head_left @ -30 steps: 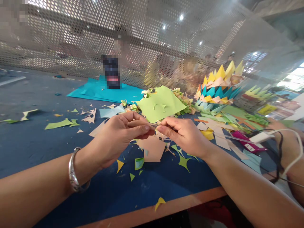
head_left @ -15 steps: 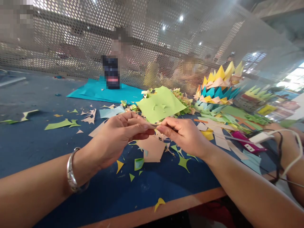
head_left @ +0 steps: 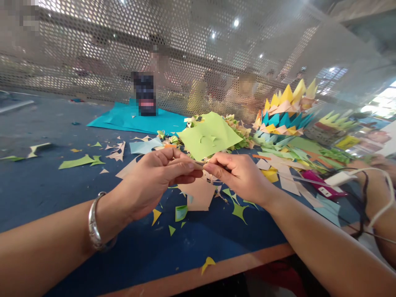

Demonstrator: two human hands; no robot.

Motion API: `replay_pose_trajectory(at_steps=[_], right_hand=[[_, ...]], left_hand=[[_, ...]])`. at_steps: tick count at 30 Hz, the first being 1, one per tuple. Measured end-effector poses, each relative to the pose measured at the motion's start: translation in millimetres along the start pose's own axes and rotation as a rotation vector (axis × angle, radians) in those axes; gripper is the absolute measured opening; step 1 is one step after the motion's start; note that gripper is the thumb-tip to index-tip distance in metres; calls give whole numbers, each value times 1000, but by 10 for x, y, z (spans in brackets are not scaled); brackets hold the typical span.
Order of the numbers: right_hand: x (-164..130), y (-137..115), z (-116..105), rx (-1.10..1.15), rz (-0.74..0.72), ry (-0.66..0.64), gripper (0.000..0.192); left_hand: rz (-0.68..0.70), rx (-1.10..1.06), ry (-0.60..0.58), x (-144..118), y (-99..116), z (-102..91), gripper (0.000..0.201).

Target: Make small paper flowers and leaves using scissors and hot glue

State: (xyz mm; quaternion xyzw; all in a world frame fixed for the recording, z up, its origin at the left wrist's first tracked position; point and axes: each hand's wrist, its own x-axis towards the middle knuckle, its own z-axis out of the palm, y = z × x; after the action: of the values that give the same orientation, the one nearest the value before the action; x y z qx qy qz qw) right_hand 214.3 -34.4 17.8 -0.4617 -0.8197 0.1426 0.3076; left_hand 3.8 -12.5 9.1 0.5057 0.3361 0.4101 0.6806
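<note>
My left hand and my right hand meet fingertip to fingertip above the table. Both are closed, pinching a small, thin piece of peach-coloured paper between them; most of it is hidden by the fingers. Just beyond the fingertips, a light green sheet of paper with small slits lies on a heap of cut scraps. Below the hands, a larger peach paper piece rests on the table among green offcuts. A silver bangle is round my left wrist.
Teal sheets lie at the back under a dark, blurred-out object. Layered paper crowns with points stand at the back right. A magenta power strip with a white plug sits right, near another person's arm. A perforated screen rises behind.
An orange scrap now shows just behind my left hand. Both hands keep nearly the same place and the same pinch.
</note>
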Motion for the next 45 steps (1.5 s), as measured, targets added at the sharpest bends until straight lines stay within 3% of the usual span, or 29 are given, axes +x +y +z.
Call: replay_pose_trajectory(at_steps=[45], right_hand=[[-18, 30, 4, -67, -109, 10, 36]], left_hand=[[-139, -96, -114, 47, -39, -36, 12]])
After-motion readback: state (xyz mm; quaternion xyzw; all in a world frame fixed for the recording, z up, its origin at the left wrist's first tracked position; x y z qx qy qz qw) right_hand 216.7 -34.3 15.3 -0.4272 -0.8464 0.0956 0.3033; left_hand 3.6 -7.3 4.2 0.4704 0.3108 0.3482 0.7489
